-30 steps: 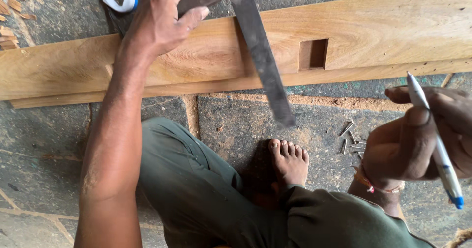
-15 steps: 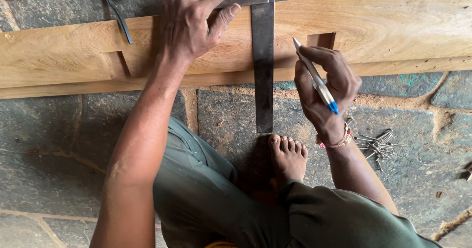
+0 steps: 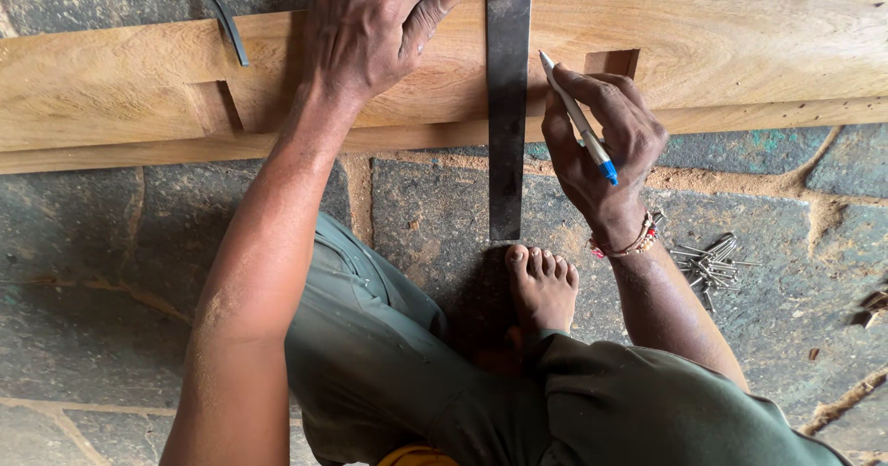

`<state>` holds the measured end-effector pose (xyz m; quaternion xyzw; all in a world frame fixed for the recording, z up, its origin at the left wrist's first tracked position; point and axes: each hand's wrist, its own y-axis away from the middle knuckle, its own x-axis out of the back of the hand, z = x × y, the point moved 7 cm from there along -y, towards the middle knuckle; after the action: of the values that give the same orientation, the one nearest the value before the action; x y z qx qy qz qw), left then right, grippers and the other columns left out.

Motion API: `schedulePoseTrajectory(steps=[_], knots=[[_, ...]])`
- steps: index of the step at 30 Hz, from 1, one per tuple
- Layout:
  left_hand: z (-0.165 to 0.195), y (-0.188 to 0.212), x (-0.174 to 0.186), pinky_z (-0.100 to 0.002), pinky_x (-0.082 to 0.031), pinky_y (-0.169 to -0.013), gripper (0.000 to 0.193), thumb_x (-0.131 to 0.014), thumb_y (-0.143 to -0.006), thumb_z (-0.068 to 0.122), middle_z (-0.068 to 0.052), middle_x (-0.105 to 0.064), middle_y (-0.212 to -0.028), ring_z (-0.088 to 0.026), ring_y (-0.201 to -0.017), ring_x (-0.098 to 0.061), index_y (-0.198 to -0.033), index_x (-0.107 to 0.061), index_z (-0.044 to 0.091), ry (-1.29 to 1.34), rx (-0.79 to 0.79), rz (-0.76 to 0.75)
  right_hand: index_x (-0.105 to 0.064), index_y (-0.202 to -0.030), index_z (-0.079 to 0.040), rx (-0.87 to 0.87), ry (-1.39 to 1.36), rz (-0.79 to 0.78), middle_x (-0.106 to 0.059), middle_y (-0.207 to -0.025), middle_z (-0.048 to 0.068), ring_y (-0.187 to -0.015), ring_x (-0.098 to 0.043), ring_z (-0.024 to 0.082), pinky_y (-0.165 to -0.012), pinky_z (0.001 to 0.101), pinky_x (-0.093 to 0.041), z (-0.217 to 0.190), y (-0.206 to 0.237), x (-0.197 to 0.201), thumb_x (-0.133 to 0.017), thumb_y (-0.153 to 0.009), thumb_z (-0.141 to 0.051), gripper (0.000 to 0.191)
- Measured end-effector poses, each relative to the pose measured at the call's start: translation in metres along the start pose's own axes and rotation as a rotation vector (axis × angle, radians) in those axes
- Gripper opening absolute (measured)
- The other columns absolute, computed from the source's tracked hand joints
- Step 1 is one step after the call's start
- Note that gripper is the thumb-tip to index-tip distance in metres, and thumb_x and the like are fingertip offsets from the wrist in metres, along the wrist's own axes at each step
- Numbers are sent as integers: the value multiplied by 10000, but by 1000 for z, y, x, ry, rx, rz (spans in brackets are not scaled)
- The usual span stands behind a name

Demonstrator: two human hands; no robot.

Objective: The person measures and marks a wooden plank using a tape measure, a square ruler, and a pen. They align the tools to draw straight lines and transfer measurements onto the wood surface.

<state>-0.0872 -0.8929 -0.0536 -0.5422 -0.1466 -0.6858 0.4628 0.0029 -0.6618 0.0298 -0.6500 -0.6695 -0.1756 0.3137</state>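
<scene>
A long wooden plank with rectangular notches lies across the stone floor. A metal try square rests on it, its dark blade running down over the plank's near edge toward my bare foot. My left hand presses flat on the plank and the square's top end. My right hand holds a white pen with a blue cap, its tip on the wood right beside the blade's right edge, next to a notch.
A pile of several nails lies on the stone floor to the right of my wrist. A tape measure's strap hangs over the plank at top left. My knees in green trousers fill the lower middle.
The square's blade swung upright across the plank. My right hand came in from the right and brought the pen tip against the blade. My left hand stayed pressed on the square.
</scene>
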Motion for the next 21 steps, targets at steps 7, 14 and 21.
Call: schedulePoseTrajectory(steps=[7,14,21], knots=[[-6,4,-14,-484,-499,-865,344,-586,-1167,415,-89,-688,-982,-242,-931,-638,-1312,-750,149,15,-1,-33,-735,-1210,-7,28,56,-12,-762,-1079,134,-1023,-749,251,-844,348,-594,-3,-1,-3,-785,-1032,-6,185],[-7,7,-19,-452,-504,-848,344,-559,-1169,431,-88,-688,-1029,-242,-964,-629,-1277,-739,158,-14,-15,0,-727,-1220,-4,66,70,-27,-759,-1083,131,-1044,-742,254,-864,353,-591,-3,-4,-4,-781,-1040,8,188],[-6,8,-20,-449,-500,-865,330,-572,-1168,427,-72,-694,-1033,-240,-972,-628,-1276,-750,171,9,-1,-2,-731,-1212,7,67,73,-26,-755,-1063,140,-1000,-730,260,-843,360,-582,-4,-6,-5,-786,-1026,17,195]])
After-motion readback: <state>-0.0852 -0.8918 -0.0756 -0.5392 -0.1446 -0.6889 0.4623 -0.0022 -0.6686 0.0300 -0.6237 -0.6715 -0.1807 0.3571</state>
